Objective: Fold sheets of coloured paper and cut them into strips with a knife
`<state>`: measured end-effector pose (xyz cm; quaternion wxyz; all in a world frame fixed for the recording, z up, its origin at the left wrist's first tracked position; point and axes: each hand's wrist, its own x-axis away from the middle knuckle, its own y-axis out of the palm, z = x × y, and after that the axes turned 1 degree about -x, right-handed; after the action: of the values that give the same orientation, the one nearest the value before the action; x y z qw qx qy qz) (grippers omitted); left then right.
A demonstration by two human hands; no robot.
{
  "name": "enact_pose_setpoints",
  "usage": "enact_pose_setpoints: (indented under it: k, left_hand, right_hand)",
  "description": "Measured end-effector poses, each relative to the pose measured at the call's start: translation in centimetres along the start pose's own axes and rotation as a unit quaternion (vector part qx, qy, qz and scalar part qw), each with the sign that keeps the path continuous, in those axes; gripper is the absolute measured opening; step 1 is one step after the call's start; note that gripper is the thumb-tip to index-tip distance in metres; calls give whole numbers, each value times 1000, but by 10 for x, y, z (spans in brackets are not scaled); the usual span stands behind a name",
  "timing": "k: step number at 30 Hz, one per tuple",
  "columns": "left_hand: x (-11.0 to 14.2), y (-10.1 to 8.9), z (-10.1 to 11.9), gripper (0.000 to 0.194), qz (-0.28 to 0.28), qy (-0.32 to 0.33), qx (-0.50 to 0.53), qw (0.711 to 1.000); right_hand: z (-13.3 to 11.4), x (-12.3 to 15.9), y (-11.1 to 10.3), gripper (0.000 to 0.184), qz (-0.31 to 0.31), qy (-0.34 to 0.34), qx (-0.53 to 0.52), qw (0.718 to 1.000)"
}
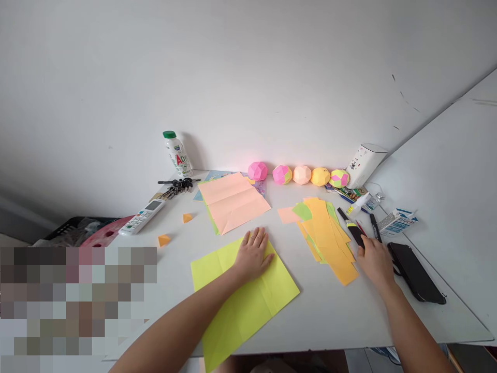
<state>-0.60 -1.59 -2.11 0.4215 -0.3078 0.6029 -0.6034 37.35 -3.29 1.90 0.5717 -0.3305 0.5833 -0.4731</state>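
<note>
Under left hand, yellow sheet, flat

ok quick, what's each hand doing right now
Left hand: open, flat on the yellow-green paper sheet.
Right hand: fingers on a black utility knife; grip cannot be told.

Five paper balls line the far edge of my white tabletop beside a green-capped bottle. Keys and a remote lie toward the left edge; a black case rests near the right edge.
</note>
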Motion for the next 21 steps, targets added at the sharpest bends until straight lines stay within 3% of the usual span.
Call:
enact_pose_setpoints:
  k: [3,5,9,11,13,16,21]
  left_hand:
    - [0,1,0,65,14,1,-1,1000]
    - [1,1,0,63,23,2,2,1000]
    - [2,-3,1,57,29,-10,19,999]
    - [3,-6,1,57,21,-21,33,999]
    - [3,-10,1,58,10,-28,48,998]
    - [3,-13,1,58,7,-31,62,998]
    - [3,-15,2,56,5,-34,65,997]
  right_hand:
    - [4,18,-18,41,36,-22,-68,997]
    - [5,42,-35,40,28,-75,-192,978]
    - [-5,97,-72,33,-184,-192,-367,891]
    - [-12,117,-87,32,-279,-210,-395,849]
    - [-18,130,-95,32,-345,-205,-395,826]
    - [-21,137,-97,32,-382,-190,-382,820]
    - [-18,138,-91,33,-360,-188,-372,835]
